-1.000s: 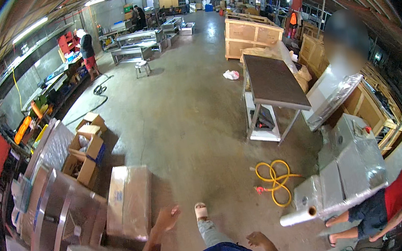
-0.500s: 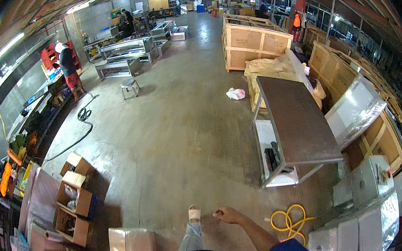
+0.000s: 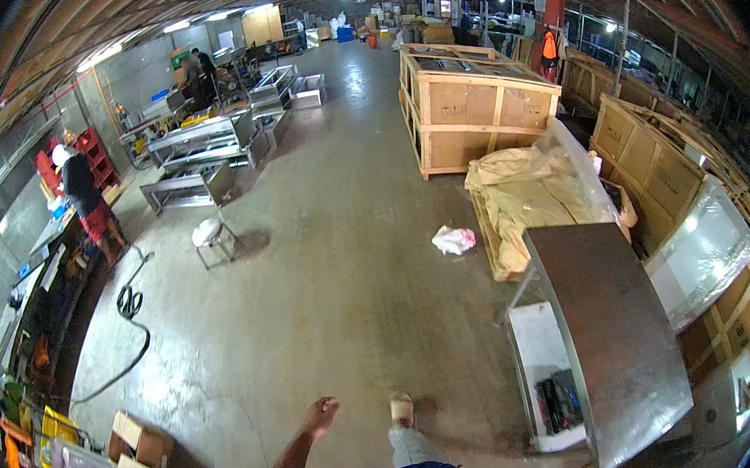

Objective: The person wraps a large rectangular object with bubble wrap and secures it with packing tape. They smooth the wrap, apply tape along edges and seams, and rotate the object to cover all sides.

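My left hand (image 3: 322, 416) swings forward over the bare concrete floor (image 3: 337, 303), its fingers curled in and nothing showing in them. Beside it to the right, my foot in a pale shoe (image 3: 402, 411) is forward in a stride. My right hand is out of the picture. Further right stands a metal-framed table (image 3: 611, 318) with a dark brown top; a white lower shelf (image 3: 543, 344) under it bears black items. Neither the table nor anything else is touched by my left hand.
Open cartons (image 3: 137, 441) line the lower left. A black hose (image 3: 130, 303) lies near a person (image 3: 86, 202) at the left bench. A stool (image 3: 212, 237), steel frames (image 3: 203, 143), a crumpled white bag (image 3: 453, 240), a tan-covered pallet (image 3: 532, 193) and a wooden crate (image 3: 472, 107) stand or lie ahead.
I have walked forward: stool, crate and table are nearer. My right arm has swung back out of view, and my left arm has come forward. The other foot is now in front.
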{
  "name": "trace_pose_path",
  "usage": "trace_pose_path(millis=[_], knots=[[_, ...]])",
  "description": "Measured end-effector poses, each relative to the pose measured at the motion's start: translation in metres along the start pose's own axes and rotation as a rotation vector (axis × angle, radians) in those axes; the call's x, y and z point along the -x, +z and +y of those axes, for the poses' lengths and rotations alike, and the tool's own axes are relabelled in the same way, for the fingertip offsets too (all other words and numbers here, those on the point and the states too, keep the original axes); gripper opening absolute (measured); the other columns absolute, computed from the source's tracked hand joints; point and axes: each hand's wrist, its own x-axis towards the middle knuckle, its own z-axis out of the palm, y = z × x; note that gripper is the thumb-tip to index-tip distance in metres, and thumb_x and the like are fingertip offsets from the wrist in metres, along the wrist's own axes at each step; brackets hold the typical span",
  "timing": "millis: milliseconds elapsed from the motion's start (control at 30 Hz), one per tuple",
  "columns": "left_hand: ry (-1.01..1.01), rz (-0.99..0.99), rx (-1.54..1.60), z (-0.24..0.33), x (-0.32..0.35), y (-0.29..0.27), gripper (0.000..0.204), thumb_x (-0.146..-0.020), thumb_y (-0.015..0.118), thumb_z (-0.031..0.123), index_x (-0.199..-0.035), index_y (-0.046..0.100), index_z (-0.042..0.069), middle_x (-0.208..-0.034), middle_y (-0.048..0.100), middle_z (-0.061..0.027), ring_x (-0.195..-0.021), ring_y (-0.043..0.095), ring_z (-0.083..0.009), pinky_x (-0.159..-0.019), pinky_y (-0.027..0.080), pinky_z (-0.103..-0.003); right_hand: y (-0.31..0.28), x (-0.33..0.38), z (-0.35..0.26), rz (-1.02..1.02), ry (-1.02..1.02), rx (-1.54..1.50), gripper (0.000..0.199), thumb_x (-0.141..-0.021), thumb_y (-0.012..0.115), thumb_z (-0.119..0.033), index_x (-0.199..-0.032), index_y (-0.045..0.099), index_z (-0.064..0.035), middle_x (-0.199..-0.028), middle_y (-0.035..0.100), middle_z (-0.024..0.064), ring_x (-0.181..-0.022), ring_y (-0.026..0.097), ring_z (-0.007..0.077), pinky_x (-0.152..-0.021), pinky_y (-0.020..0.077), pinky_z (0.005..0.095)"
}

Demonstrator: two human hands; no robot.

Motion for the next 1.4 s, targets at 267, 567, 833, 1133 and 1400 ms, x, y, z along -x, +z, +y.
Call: trace_pose_path(millis=[267,567,833,1133,1400], knots=[[-0.374,-0.17,0.073,0.008,-0.246,-0.08,0.031,-0.093,0.069,0.03,-0.113,0.07,0.007,-0.095,0.07,-0.0049,-0.076,0.062,-0.0151,-0.069,0.052,-0.03,0.154,-0.096,-0.353,-0.083,-0.034,0.039,0.047,-0.097,0.061,-0.041,-0.125,0.054,-0.0038,-0.101,0.066,0.0127,-0.085,0.067,0.0256,-0.072,0.0565,0.0441],[-0.901,-0.054,-0.001,0.05,-0.46,-0.144,0.027,-0.099,0.057,0.034,-0.11,0.068,0.011,-0.085,0.07,-0.006,-0.062,0.063,-0.0186,-0.057,0.053,-0.036,0.231,-0.165,-0.89,-0.158,-0.696,0.148,0.049,-0.098,0.06,-0.041,-0.127,0.054,-0.0015,-0.101,0.069,0.0136,-0.084,0.069,0.0221,-0.075,0.056,0.0378],[-0.002,-0.205,-1.013,0.171,-0.874,-0.173,0.047,-0.098,0.051,0.04,-0.131,0.059,0.009,-0.114,0.066,-0.0186,-0.101,0.067,-0.0321,-0.081,0.057,-0.048,0.252,-0.313,-0.998,0.101,-0.085,-0.004,0.037,-0.102,0.048,-0.041,-0.11,0.059,-0.0065,-0.078,0.059,0.0086,-0.064,0.057,0.0222,-0.052,0.0426,0.0405],[-0.137,-0.043,0.291,0.419,-1.303,-0.213,0.028,-0.097,0.06,0.016,-0.121,0.064,0.002,-0.105,0.07,-0.0086,-0.09,0.065,-0.0154,-0.076,0.053,-0.03,0.351,-0.375,-1.288,-0.013,0.054,-0.001,0.044,-0.103,0.047,-0.043,-0.121,0.057,-0.0043,-0.099,0.06,0.0129,-0.089,0.057,0.027,-0.074,0.0442,0.0415],[0.273,-0.122,-0.236,0.711,-1.525,-0.219,0.041,-0.102,0.056,0.031,-0.128,0.062,0.0,-0.117,0.07,-0.0157,-0.11,0.065,-0.0201,-0.098,0.048,-0.035,0.397,-0.52,-1.702,0.254,-0.355,0.553,0.051,-0.103,0.046,-0.044,-0.13,0.055,-0.0023,-0.118,0.061,0.0167,-0.111,0.057,0.0313,-0.093,0.0456,0.0423]])
